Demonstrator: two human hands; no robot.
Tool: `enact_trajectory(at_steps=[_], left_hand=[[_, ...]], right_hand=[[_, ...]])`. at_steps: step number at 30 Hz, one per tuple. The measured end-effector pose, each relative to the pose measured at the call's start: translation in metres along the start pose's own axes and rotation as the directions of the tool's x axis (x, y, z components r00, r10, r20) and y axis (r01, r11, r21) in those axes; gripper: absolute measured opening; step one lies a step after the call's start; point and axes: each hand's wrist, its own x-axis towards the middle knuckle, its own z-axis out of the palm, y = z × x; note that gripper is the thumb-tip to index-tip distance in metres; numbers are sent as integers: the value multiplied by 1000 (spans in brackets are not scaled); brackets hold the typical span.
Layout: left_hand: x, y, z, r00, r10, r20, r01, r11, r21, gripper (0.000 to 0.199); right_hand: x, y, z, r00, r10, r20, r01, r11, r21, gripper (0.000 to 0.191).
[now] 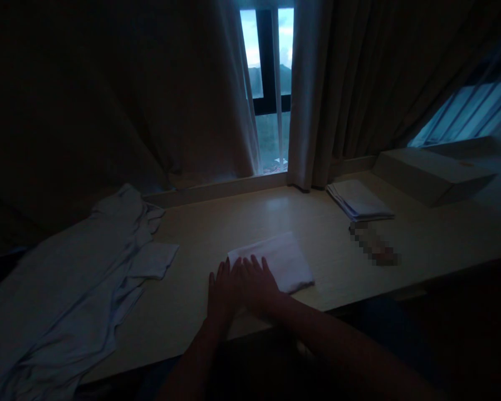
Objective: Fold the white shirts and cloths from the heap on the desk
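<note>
A white folded cloth (290, 262) lies flat on the pale tabletop (242, 211), near its front edge. My right hand (256, 283) rests palm down on the left part of this cloth, fingers stretched out. Close beside it is my left hand (224, 289), also palm down with its fingers extended, at the cloth's left edge. Neither hand grips anything that I can see. The hands cover the cloth's near left corner. The room is dim, so fine detail of the fabric is hard to make out.
A loose heap of pale cloth (79, 278) covers the table's left side. A folded stack of cloth (359, 199) lies at the back right, before a pale box (436, 172). A pixelated object (373, 245) sits nearer. Dark curtains (183, 100) flank a narrow window (269, 106).
</note>
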Motion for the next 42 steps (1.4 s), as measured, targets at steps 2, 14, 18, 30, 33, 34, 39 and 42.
enact_trajectory(at_steps=[2, 14, 18, 30, 33, 34, 39, 42], left_hand=[[0, -1, 0, 1000, 14, 12, -14, 1000, 12, 55], [2, 5, 0, 1000, -15, -22, 15, 1000, -19, 53], [2, 5, 0, 999, -20, -42, 19, 999, -34, 52], [-7, 4, 4, 988, -26, -154, 17, 998, -59, 51], [-10, 5, 5, 985, -35, -172, 23, 997, -70, 51], [-12, 5, 5, 983, -34, -182, 22, 997, -71, 51], [-23, 6, 4, 957, 6, -289, -21, 999, -50, 48], [-43, 2, 12, 917, 150, -369, -173, 984, -31, 48]], right_hand=[[-6, -7, 0, 999, -34, 4, 33, 999, 27, 54], [-59, 112, -39, 988, 134, -77, -140, 987, -82, 58], [-74, 117, -37, 977, 193, -95, -200, 977, -77, 59], [-101, 108, -23, 961, 228, -159, -248, 962, -118, 72], [-112, 103, -21, 963, 232, -136, -249, 961, -123, 77], [-116, 102, -21, 964, 233, -132, -249, 960, -125, 78], [-134, 96, -20, 969, 218, -114, -232, 965, -122, 84], [-144, 95, -20, 975, 197, -101, -209, 969, -129, 88]])
